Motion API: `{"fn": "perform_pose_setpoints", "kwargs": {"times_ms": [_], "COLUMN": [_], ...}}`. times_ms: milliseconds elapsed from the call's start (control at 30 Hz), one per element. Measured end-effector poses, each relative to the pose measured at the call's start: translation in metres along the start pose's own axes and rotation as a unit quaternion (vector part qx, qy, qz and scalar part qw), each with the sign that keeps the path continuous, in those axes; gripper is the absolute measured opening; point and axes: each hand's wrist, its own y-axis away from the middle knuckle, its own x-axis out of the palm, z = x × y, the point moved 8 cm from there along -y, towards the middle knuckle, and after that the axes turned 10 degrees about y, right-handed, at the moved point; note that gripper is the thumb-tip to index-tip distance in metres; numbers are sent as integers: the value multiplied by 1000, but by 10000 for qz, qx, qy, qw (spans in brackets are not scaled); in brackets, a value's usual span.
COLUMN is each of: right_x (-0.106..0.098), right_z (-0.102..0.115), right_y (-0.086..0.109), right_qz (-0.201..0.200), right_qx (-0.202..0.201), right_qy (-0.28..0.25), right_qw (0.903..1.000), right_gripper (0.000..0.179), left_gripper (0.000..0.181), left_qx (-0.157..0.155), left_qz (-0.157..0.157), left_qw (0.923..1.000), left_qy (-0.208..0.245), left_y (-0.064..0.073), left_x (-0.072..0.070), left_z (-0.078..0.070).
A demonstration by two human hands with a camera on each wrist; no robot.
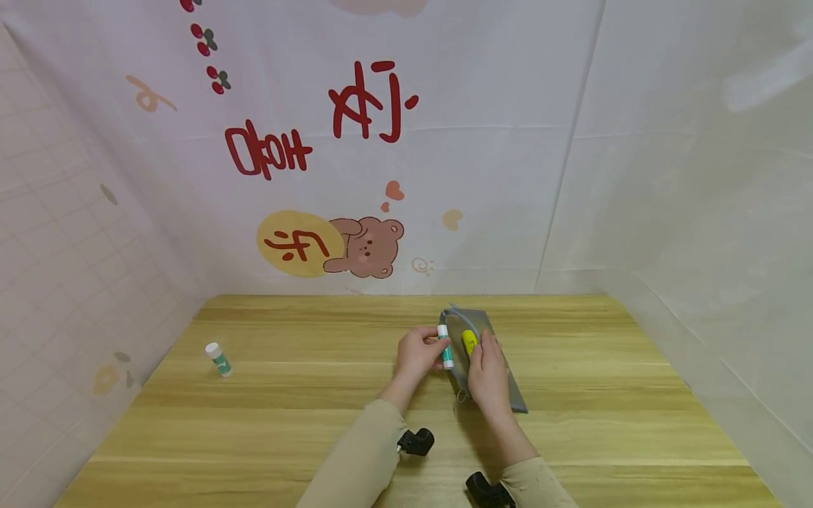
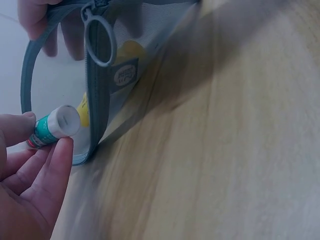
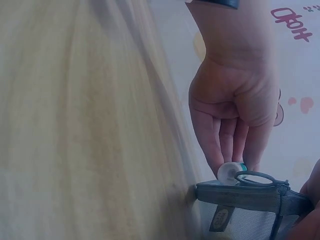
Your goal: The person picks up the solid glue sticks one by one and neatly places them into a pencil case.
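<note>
My left hand (image 1: 416,355) pinches a green glue stick with white ends (image 1: 446,350) between thumb and fingers. It is at the open mouth of a grey mesh zip pouch (image 1: 516,391). My right hand (image 1: 490,374) grips the pouch by its side and zip edge, and the mouth gapes in the left wrist view. A yellow stick-shaped thing (image 1: 469,341) shows at the pouch, partly hidden by the right hand; its kind is unclear. In the left wrist view the zip's ring pull (image 2: 113,47) hangs beside the mouth, and yellow shows through the mesh.
A second green-and-white glue stick (image 1: 219,361) stands on the wooden table (image 1: 286,395) far to the left. A printed white cloth (image 1: 483,176) hangs behind the table and along both sides.
</note>
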Motion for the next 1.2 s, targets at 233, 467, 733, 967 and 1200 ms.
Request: {"fn": "perform_pose_setpoints", "kwargs": {"times_ms": [233, 467, 733, 967, 1200], "right_x": [0, -1, -2, -2, -2], "right_z": [-1, 0, 0, -1, 0], "right_y": [1, 2, 2, 2, 2], "right_qz": [-28, -73, -194, -122, -82], "right_qx": [-43, -97, -150, -136, -106], "right_qy": [-12, -80, -64, -40, -60], "right_qw": [10000, 9999, 9997, 9998, 9999], "right_gripper": [46, 45, 45, 45, 46], "left_gripper": [31, 35, 31, 35, 38], "left_qx": [-165, -260, -52, -37, 73], "left_qz": [73, 108, 145, 117, 236], "left_qw": [9995, 9993, 9996, 9991, 9991], "left_qy": [275, 225, 232, 415, 332], "left_y": [3, 5, 13, 19, 26], "left_x": [4, 1, -4, -10, -17], "left_z": [5, 6, 2, 2, -7]}}
